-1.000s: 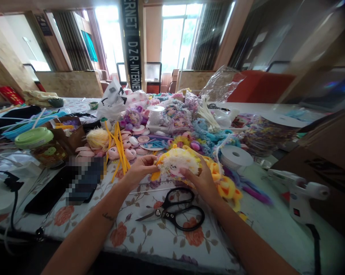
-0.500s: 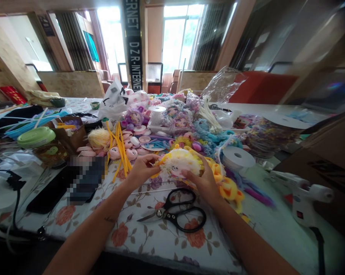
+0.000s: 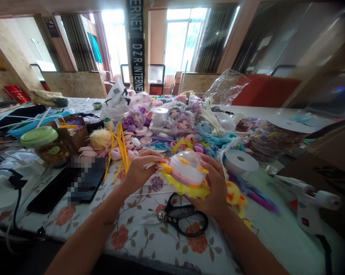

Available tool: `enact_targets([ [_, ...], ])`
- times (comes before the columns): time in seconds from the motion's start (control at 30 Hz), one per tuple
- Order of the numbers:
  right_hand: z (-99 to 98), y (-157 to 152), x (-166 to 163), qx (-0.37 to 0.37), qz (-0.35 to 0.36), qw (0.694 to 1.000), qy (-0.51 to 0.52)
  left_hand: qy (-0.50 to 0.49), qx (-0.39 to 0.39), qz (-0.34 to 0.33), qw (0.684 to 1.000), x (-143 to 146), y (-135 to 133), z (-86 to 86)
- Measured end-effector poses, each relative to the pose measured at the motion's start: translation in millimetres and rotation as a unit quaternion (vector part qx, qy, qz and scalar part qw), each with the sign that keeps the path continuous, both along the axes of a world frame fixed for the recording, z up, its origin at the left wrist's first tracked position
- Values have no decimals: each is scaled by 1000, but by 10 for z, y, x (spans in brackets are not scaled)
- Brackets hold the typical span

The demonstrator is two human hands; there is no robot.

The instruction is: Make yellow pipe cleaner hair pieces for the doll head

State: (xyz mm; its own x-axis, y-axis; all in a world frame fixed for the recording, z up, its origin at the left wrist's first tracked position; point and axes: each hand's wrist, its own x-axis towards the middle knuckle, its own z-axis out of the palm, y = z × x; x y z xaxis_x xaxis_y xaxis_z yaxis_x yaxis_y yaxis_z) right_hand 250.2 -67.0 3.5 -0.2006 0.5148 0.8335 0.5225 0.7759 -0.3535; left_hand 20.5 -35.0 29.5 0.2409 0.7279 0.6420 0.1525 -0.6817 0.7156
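Between my hands is a doll head point(image 3: 187, 170), its pale, clear-looking rounded back turned up, with a yellow ruffled trim and small yellow-orange pieces around it. My right hand point(image 3: 214, 187) grips its right side, thumb underneath. At its left edge, the fingers of my left hand point(image 3: 144, 168) pinch a yellow bit; the fingertips are partly hidden. The face is out of sight. Black-handled scissors point(image 3: 186, 215) lie on the flowered cloth just below, blades to the left. Yellow fuzzy strips point(image 3: 237, 196) lie beside my right wrist.
A white ribbon spool point(image 3: 241, 161) and a hot glue gun point(image 3: 307, 206) stand to the right. Left are dark phones point(image 3: 54, 189), a green-lidded jar point(image 3: 39, 136) and yellow pipe cleaners point(image 3: 119, 149). Doll heads and trims pile up behind point(image 3: 172, 118).
The doll head has been turned over: its face showed before, now its rounded back does. My right hand has shifted its hold and moved slightly right and down. My left hand stays at the left edge.
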Motion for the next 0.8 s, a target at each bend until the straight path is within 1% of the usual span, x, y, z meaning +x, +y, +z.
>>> enact_targets([
  [0.17, -52, 56, 27, 115, 3, 993, -40, 9, 79, -6, 997, -19, 56, -25],
  [0.23, -37, 62, 20, 144, 5, 988, -48, 16, 105, -7, 994, -17, 71, -36],
  [0.37, -12, 46, 7, 162, 1, 984, -70, 24, 126, 5, 992, -16, 76, -36],
  [0.47, -49, 44, 21, 167, 1, 983, -70, 24, 133, 16, 991, -20, 71, -27],
  [0.67, -156, 54, 29, 147, 27, 987, -51, 35, 162, 64, 984, -22, 60, -19],
  [0.8, -166, 52, 28, 140, 30, 988, -51, 31, 157, 67, 985, -7, 45, -9],
])
